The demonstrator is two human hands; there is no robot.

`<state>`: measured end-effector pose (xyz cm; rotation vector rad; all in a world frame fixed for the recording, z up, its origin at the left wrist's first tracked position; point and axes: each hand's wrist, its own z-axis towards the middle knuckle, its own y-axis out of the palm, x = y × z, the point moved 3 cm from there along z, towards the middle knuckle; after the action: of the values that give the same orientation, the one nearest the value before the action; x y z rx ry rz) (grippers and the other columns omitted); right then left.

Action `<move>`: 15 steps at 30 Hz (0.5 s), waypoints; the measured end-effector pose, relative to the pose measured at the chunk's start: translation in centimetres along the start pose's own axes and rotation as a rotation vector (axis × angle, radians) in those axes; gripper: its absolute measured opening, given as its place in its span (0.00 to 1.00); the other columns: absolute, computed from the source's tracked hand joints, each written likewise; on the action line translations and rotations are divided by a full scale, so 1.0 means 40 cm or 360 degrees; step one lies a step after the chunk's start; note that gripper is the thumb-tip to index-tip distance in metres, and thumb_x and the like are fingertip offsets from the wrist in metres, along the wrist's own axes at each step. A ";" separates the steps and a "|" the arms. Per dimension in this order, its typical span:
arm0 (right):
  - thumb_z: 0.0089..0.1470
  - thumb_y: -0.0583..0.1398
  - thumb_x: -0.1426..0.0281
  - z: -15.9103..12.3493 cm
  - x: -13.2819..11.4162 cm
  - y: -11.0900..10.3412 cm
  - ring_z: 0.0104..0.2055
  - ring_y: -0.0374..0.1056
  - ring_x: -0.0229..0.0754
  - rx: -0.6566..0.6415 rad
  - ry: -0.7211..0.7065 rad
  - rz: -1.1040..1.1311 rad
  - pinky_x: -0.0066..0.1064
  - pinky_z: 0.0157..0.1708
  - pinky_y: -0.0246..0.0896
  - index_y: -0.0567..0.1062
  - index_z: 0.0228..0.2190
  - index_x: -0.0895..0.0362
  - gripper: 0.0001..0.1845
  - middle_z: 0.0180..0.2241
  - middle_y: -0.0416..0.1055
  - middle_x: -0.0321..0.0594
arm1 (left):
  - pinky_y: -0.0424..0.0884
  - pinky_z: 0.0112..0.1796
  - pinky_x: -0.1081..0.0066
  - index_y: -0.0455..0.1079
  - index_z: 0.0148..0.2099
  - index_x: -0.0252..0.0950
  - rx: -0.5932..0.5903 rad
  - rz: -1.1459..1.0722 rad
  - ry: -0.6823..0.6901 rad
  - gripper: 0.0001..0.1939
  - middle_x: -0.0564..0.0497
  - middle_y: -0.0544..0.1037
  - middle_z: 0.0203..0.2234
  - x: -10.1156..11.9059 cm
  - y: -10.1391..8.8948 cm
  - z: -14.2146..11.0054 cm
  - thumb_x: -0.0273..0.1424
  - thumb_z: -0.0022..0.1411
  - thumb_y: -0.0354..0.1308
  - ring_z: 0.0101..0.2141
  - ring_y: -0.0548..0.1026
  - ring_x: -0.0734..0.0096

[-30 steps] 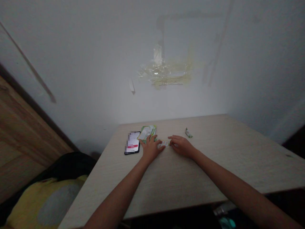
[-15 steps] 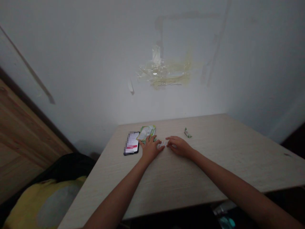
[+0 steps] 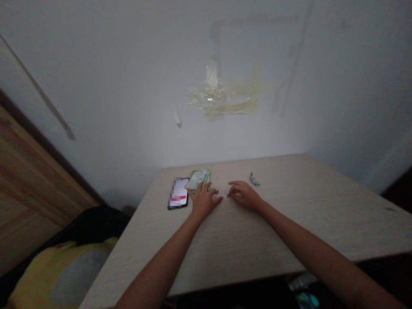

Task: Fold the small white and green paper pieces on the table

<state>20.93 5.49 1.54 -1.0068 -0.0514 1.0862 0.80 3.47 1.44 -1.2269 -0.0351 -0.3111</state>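
On the table lies a small, flat white printed piece point(image 3: 222, 193), possibly a wrapper or label; its print is too small to read. My left hand point(image 3: 203, 201) rests at its left end, thumb and index finger holding it while the other fingers spread over the table. At the right end, my right hand point(image 3: 245, 195) pinches the edge between thumb and fingertips. Just beyond my left fingers is a green and white packet point(image 3: 199, 178), partly covered by them. A phone point(image 3: 179, 195) with its screen lit lies left of that hand.
A small crumpled green and white wrapper point(image 3: 254, 179) lies beyond my right hand. The pale wooden table point(image 3: 225, 244) meets a wall with tape remnants point(image 3: 225, 96). A yellow and grey plush-like item point(image 3: 61, 272) is down at the left, near a wooden panel point(image 3: 28, 184).
My right hand slid slightly left toward my left hand, then back right, along the small printed piece. My left hand, the phone and the packets stayed in place.
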 end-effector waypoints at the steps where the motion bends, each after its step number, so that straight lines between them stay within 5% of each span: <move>1: 0.52 0.60 0.77 0.000 0.002 -0.003 0.55 0.68 0.47 0.0019 0.0006 0.0017 0.44 0.54 0.61 0.78 0.32 0.53 0.08 0.47 0.75 0.46 | 0.31 0.59 0.30 0.76 0.46 0.52 0.0008 0.0001 0.0001 0.16 0.51 0.66 0.62 0.000 0.000 -0.001 0.48 0.58 0.60 0.64 0.53 0.45; 6: 0.50 0.59 0.79 -0.004 0.012 -0.020 0.52 0.69 0.47 0.0129 0.0039 0.0059 0.45 0.54 0.61 0.78 0.31 0.54 0.10 0.47 0.75 0.46 | 0.32 0.60 0.33 0.77 0.46 0.52 0.0031 -0.0004 0.0009 0.15 0.53 0.66 0.61 -0.001 0.003 -0.002 0.47 0.58 0.60 0.64 0.53 0.45; 15: 0.50 0.61 0.78 -0.010 0.002 -0.017 0.53 0.68 0.46 0.0014 -0.0082 -0.0049 0.44 0.54 0.62 0.78 0.31 0.54 0.08 0.49 0.73 0.46 | 0.29 0.59 0.30 0.76 0.46 0.52 0.0036 -0.0017 0.0012 0.15 0.52 0.67 0.61 -0.006 0.006 -0.001 0.48 0.58 0.60 0.64 0.54 0.44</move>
<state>21.65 5.22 1.75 -0.9671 -0.1033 1.0837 0.63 3.54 1.17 -1.2035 -0.0388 -0.3239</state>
